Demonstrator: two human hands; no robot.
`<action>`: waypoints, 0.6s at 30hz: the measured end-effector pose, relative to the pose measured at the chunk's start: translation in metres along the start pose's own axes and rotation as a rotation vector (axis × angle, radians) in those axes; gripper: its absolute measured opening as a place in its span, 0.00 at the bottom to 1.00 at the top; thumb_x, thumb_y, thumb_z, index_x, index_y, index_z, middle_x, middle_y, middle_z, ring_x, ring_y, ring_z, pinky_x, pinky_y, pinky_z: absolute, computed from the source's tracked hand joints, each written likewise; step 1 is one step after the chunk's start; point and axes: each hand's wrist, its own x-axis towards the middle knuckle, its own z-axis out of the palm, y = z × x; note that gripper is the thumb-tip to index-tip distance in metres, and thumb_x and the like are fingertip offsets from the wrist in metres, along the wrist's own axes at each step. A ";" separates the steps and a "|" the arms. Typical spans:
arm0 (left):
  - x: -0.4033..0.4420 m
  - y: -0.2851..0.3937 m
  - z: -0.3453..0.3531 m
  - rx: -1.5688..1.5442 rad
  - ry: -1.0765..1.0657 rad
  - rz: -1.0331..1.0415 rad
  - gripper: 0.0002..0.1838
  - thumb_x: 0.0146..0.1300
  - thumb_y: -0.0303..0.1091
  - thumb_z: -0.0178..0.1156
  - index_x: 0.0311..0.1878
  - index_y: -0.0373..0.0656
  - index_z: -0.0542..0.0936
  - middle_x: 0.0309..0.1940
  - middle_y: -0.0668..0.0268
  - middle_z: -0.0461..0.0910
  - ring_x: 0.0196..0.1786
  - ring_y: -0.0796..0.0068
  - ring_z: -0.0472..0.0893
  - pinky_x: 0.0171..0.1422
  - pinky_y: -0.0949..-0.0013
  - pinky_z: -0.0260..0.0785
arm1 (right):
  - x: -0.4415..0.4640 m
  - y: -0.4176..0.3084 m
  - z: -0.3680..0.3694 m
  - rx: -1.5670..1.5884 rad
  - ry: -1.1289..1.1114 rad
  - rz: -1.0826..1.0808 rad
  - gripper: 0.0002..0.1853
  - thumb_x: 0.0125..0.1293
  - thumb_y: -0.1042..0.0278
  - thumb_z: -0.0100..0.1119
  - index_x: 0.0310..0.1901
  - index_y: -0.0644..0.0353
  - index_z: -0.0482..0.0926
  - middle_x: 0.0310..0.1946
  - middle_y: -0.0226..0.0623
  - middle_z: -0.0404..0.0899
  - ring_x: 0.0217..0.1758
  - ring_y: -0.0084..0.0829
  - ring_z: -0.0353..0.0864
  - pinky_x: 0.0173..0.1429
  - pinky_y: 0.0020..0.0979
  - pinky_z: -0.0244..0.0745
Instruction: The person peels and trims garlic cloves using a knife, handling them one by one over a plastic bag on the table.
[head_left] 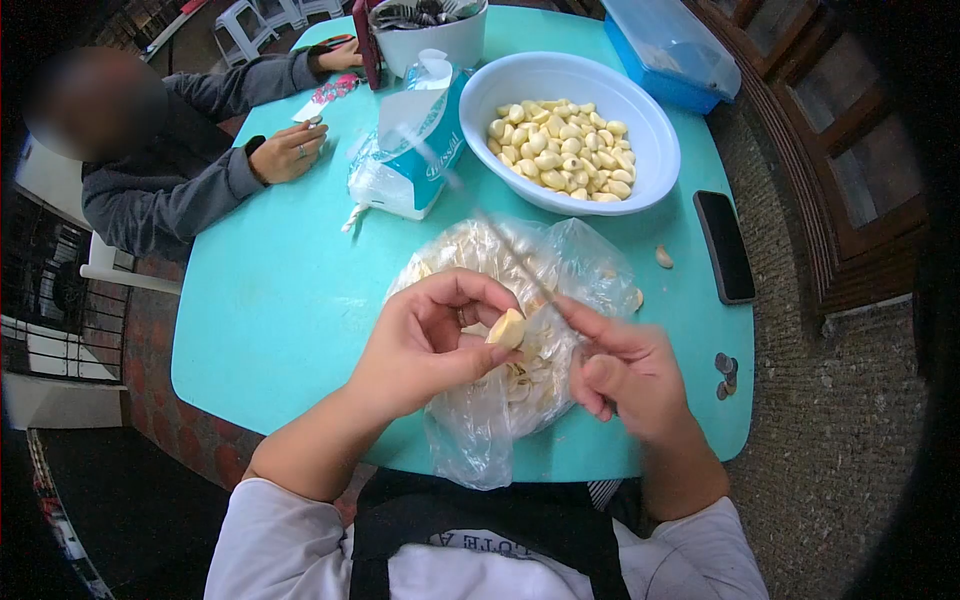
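Head view: gripping a pale-yellow, slanting garlic clove [507,329] in left hand [425,340], left of right hand [635,375] closed around a thin, blurred grey knife [518,262].

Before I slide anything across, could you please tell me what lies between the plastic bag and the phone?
The head view shows a loose garlic clove on the table between the bag and the phone.
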 end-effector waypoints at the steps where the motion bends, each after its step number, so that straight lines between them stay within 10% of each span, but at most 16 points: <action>1: 0.000 0.000 -0.001 -0.002 -0.017 -0.017 0.17 0.50 0.18 0.60 0.45 0.31 0.72 0.40 0.62 0.74 0.44 0.75 0.77 0.48 0.73 0.73 | 0.000 0.000 -0.002 0.003 0.016 -0.032 0.27 0.63 0.65 0.55 0.62 0.64 0.62 0.15 0.22 0.66 0.16 0.12 0.60 0.20 0.15 0.56; 18: -0.005 -0.004 0.003 0.133 0.051 0.079 0.21 0.62 0.18 0.46 0.58 0.35 0.58 0.48 0.59 0.70 0.52 0.71 0.73 0.53 0.67 0.72 | 0.004 -0.002 0.003 -0.395 0.160 0.010 0.31 0.55 0.66 0.66 0.57 0.65 0.63 0.21 0.33 0.77 0.20 0.15 0.70 0.25 0.18 0.63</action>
